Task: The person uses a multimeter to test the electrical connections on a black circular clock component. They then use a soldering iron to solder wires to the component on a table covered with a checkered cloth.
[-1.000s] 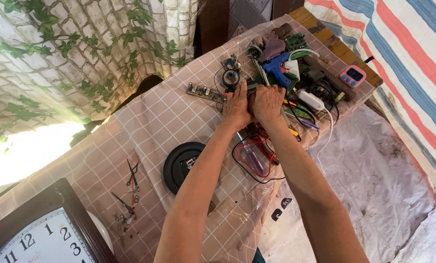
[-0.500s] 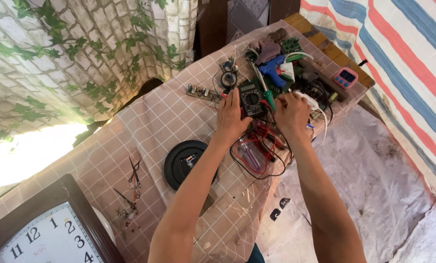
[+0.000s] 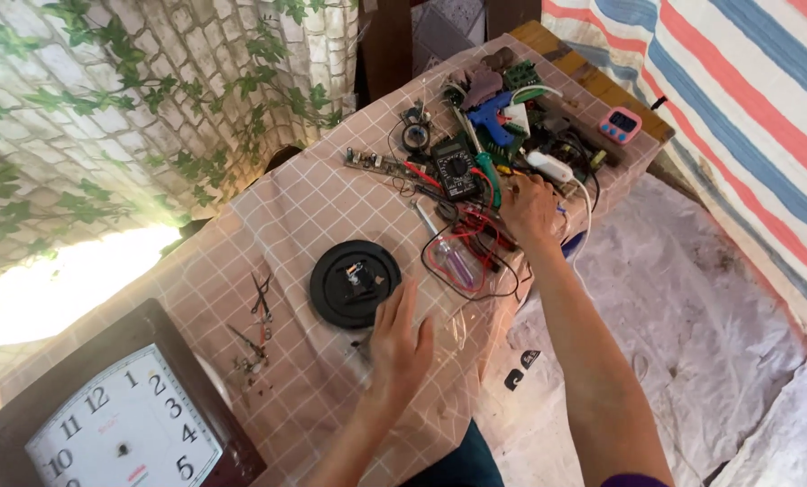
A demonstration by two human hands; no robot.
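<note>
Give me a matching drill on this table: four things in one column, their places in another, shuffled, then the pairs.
1. left hand
2. right hand
3. wall clock
4. pink timer

A. far corner of the table
B. near edge, bottom left of the view
C. beside the black disc
D. among the wires and tools

Pairs: 1-C, 2-D, 3-B, 4-A

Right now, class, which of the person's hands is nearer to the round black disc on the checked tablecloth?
Left. The left hand lies flat just beside the round black disc, at its near right edge. The right hand is farther off, up among the wires and tools.
</note>
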